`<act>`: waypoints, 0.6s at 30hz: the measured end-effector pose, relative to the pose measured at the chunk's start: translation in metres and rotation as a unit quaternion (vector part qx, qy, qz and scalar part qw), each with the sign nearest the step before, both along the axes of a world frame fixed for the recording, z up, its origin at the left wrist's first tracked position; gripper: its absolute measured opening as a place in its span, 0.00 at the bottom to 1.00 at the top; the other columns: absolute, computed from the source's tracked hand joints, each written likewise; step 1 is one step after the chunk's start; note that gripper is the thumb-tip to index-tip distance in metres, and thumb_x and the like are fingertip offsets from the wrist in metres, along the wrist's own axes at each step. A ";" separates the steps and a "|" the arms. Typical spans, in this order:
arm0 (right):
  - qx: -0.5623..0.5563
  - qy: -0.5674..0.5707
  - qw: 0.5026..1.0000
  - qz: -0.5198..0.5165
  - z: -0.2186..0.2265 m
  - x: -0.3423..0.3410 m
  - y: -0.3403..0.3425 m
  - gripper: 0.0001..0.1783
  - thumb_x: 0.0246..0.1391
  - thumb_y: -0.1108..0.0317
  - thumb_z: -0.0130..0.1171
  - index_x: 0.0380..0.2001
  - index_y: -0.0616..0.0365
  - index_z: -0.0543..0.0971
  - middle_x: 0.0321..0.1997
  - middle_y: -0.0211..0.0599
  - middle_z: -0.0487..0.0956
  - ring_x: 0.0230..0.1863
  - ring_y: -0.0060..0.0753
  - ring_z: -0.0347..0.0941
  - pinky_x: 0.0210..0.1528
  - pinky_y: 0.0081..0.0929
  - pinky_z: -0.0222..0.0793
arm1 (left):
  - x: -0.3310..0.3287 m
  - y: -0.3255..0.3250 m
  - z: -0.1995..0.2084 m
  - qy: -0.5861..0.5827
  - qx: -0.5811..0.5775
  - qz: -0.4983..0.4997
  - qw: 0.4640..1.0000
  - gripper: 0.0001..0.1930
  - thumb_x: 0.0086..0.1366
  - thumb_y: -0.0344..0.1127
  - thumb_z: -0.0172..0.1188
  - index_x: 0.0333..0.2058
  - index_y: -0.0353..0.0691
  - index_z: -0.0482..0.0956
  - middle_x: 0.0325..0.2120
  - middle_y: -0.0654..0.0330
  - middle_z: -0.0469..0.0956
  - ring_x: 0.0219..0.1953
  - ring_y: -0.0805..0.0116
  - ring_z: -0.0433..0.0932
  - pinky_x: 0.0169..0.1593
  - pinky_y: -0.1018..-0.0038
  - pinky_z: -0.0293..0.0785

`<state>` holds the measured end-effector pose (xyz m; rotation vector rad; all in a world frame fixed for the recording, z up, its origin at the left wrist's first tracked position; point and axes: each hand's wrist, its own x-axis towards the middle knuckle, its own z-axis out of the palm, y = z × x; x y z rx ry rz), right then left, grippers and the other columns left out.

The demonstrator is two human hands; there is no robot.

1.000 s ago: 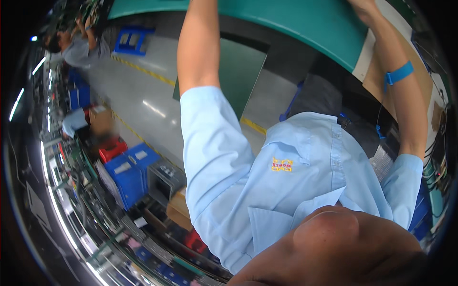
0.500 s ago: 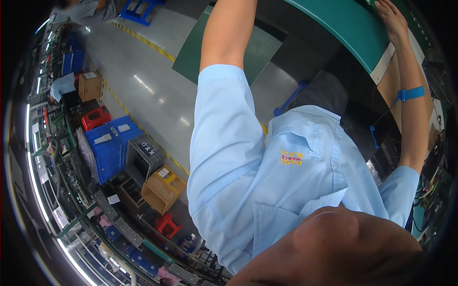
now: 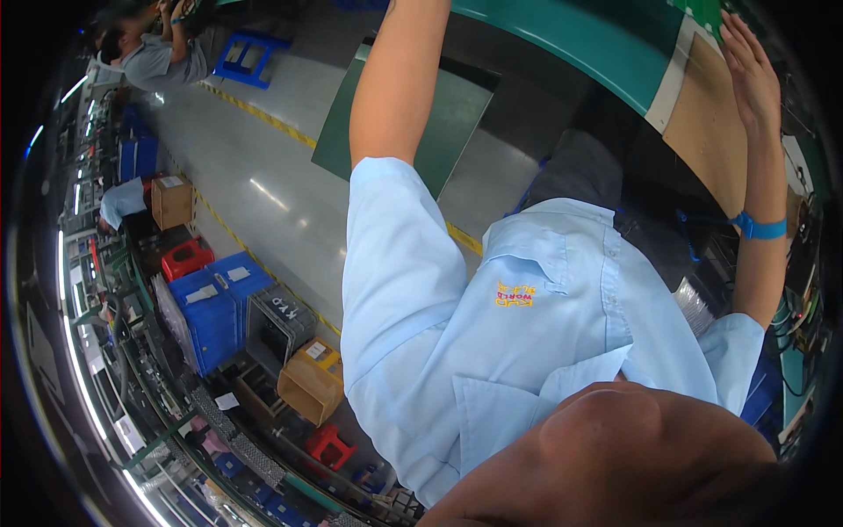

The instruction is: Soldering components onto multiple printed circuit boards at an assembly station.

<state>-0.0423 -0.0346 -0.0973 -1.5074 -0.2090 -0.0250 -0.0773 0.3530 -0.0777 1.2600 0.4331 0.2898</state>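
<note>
My left forearm (image 3: 395, 88) reaches up past the top edge, so my left hand is out of view. My right hand (image 3: 753, 83) is at the upper right, its fingers stretched out and its palm flat. Those fingertips lie beside a bright green piece (image 3: 702, 12) at the top edge; whether they touch it cannot be made out. A blue wrist strap (image 3: 762, 227) with a cord circles my right wrist. Near that hand are a tan board (image 3: 707, 123) and a pale strip (image 3: 674, 75) bordering a green work surface (image 3: 580, 39).
A dark green panel (image 3: 457, 123) lies beneath my left arm. Blue crates (image 3: 211, 307), a grey crate (image 3: 279, 323), a cardboard box (image 3: 312, 386) and red stools (image 3: 329, 448) line the left aisle. A blue stool (image 3: 252, 60) stands near a co-worker in grey (image 3: 167, 66).
The view has shifted, with the floor items sitting lower. My right hand has drawn away from the top edge, and more of the tan board shows. A co-worker's raised hands have come into view.
</note>
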 end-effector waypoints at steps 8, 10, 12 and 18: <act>0.043 0.026 0.999 -0.010 0.002 -0.073 -0.052 0.24 0.68 0.74 0.61 0.66 0.64 0.74 0.71 0.42 0.76 0.68 0.30 0.74 0.68 0.24 0.71 | -0.071 -0.059 -0.020 -0.115 0.054 -0.089 0.988 0.21 0.76 0.33 0.57 0.63 0.30 0.71 0.53 0.43 0.83 0.50 0.55 0.85 0.51 0.68 0.81; 0.068 -0.001 0.998 -0.011 -0.023 -0.087 -0.098 0.24 0.68 0.75 0.60 0.66 0.65 0.73 0.71 0.44 0.76 0.68 0.31 0.74 0.68 0.25 0.71 | -0.085 -0.083 -0.021 -0.107 0.058 -0.130 0.984 0.20 0.77 0.33 0.55 0.62 0.29 0.73 0.54 0.42 0.83 0.51 0.59 0.84 0.56 0.68 0.78; 0.094 0.010 0.995 -0.014 -0.028 -0.110 -0.108 0.25 0.65 0.78 0.63 0.65 0.63 0.75 0.67 0.45 0.79 0.66 0.34 0.76 0.64 0.26 0.75 | -0.088 -0.093 -0.025 -0.093 0.045 -0.160 0.982 0.20 0.78 0.33 0.54 0.63 0.27 0.71 0.53 0.39 0.83 0.51 0.56 0.85 0.57 0.67 0.79; 0.089 0.011 0.993 -0.078 -0.042 -0.139 -0.131 0.25 0.65 0.78 0.62 0.65 0.65 0.74 0.67 0.47 0.79 0.64 0.34 0.78 0.63 0.25 0.75 | -0.103 -0.119 -0.033 -0.082 0.017 -0.202 0.976 0.20 0.79 0.32 0.52 0.64 0.28 0.70 0.53 0.39 0.83 0.52 0.55 0.84 0.58 0.65 0.79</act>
